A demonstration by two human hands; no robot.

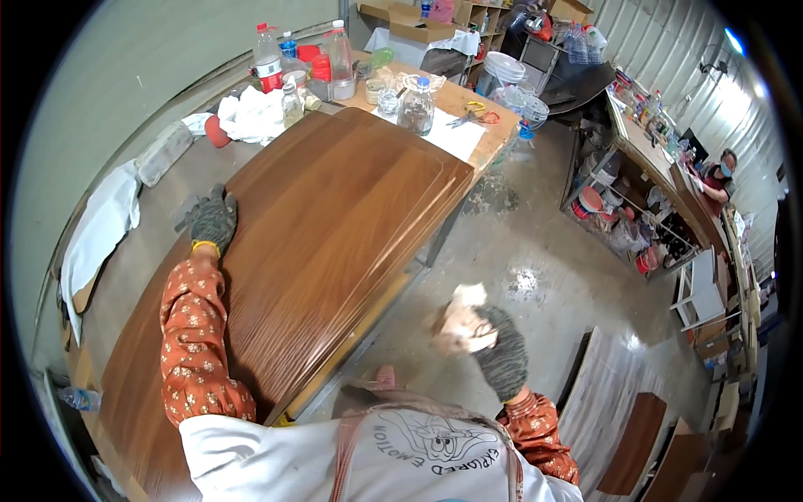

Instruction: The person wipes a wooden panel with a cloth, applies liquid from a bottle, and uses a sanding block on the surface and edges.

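Two gloved hands, one head view. Left hand (213, 219) in a dark grey knit glove lies flat w/ fingers spread on the left long edge of the big glossy brown wood-grain door panel (335, 226), gripping nothing; prob. pressing down to steady the panel. The panel lies flat on the long workbench (138, 268), taking up most of the top, its right edge near the bench's floor-side edge.

Right hand (493, 347), same kind of glove, is off the bench, over the concrete floor (535, 268), fingers curled tight round a crumpled pale cloth wad (464, 322). The wad sticks out past the fingers toward the panel, so it reads as a wiping rag held clear of the surface. It's blurred, can't tell more.

Far end of the bench: clear plastic bottles (339, 58), a glass jar w/ blue lid (416, 107), white rags (251, 115), scissors w/ orange handles (473, 115) on a white sheet, all clear of the panel. White cloth (100, 230) hangs at the bench's left edge.

Rest of the view: more brown panels (631, 443) lean lower right, a 2nd person (719, 180) sits at the shelving, far right.
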